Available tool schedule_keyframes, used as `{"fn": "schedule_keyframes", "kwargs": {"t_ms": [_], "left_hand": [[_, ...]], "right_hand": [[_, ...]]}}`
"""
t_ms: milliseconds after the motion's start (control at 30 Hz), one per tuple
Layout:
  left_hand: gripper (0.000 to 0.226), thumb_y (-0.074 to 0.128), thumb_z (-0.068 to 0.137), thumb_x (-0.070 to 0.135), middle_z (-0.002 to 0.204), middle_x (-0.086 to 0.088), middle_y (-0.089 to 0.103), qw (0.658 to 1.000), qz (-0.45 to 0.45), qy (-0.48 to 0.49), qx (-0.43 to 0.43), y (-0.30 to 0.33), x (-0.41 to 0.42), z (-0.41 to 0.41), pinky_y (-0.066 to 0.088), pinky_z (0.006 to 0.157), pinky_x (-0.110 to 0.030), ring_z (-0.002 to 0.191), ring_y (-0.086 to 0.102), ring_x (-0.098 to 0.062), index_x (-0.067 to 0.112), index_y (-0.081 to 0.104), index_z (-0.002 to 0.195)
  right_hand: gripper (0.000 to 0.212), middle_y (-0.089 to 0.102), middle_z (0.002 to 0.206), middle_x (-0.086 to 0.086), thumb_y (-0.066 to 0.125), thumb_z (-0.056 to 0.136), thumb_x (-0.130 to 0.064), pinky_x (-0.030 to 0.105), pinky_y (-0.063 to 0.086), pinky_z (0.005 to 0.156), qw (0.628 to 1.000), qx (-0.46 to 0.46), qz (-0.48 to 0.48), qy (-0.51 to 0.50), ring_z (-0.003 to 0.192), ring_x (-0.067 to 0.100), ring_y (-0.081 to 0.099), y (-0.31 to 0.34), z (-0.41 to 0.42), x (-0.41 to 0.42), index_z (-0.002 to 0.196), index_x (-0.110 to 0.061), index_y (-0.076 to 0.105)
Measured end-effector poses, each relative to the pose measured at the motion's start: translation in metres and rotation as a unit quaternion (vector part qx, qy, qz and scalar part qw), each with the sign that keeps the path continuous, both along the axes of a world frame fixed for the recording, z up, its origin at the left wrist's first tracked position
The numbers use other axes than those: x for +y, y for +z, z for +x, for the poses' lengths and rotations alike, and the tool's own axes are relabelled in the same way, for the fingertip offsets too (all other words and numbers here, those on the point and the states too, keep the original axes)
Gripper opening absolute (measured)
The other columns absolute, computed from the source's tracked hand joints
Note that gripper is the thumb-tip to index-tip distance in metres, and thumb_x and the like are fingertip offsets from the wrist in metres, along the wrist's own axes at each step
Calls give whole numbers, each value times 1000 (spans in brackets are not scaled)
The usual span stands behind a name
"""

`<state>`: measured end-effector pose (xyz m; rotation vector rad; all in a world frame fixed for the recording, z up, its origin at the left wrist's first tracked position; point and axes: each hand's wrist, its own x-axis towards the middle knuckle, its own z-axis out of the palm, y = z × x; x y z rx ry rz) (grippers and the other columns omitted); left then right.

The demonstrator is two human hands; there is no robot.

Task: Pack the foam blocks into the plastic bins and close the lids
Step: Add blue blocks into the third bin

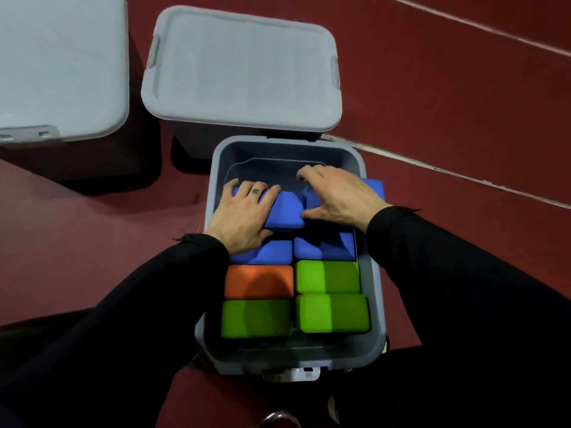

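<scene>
An open grey plastic bin (375,273) stands in front of me on the floor. Inside lie three green foam blocks (327,277), one orange block (259,281) and two blue blocks (324,247) side by side. My left hand (244,211) grips another blue block (285,213) above the bin's far half. My right hand (336,193) holds a second blue block (375,186), which sticks out past the bin's right rim. The far end of the bin floor is bare.
A closed grey bin with its lid (244,69) on sits just beyond the open one. A second closed grey bin (58,66) stands at the far left. The floor (448,103) is dark red with white lines. My black sleeves frame the bin.
</scene>
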<state>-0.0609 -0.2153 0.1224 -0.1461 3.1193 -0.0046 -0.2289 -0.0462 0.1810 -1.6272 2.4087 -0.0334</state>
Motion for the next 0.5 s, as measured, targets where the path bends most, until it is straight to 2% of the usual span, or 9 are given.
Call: {"fn": "schedule_keyframes", "kwargs": {"t_ms": [133,200,300,367,433,500], "left_hand": [[98,74,71,58,140,-10,48,998,35,7,-43,-25,1,-9,31,110,-55,124,47,-33,16,32,150],[98,73,72,59,141,-10,47,997,44,9,-56,-38,-3,-12,30,111,-54,124,46,-33,16,31,150],[99,70,70,62,137,-12,51,999,29,4,-41,-58,-11,-15,31,110,-56,121,49,-35,12,37,149],[94,63,74,62,134,-15,54,999,36,-1,-29,-71,-11,-8,32,108,-58,118,52,-36,8,41,148],[90,53,79,60,135,-17,55,999,47,-3,-19,-85,-9,0,31,109,-61,121,52,-37,6,42,149],[89,49,81,60,140,-17,53,998,53,1,-20,-93,-8,1,28,110,-62,127,50,-36,7,39,152]], "right_hand": [[78,58,123,6,79,75,-56,45,51,88,998,-53,0,-21,107,31,57,-37,-9,4,134,-22,42],[86,54,131,9,74,80,-61,46,47,100,998,-55,4,7,116,32,54,-59,-12,5,147,-21,38],[93,42,149,19,62,89,-63,49,23,124,999,-34,6,38,139,38,41,-86,-14,2,161,-20,20],[91,31,161,21,51,94,-67,48,11,127,998,-40,18,39,151,38,25,-97,-11,5,163,-21,14],[86,22,167,17,40,97,-70,51,7,127,999,-34,16,31,156,35,15,-105,-4,11,163,-21,14],[82,17,169,13,34,98,-68,56,7,126,1000,-18,-1,-22,157,32,10,-112,-1,15,163,-20,17]]}}
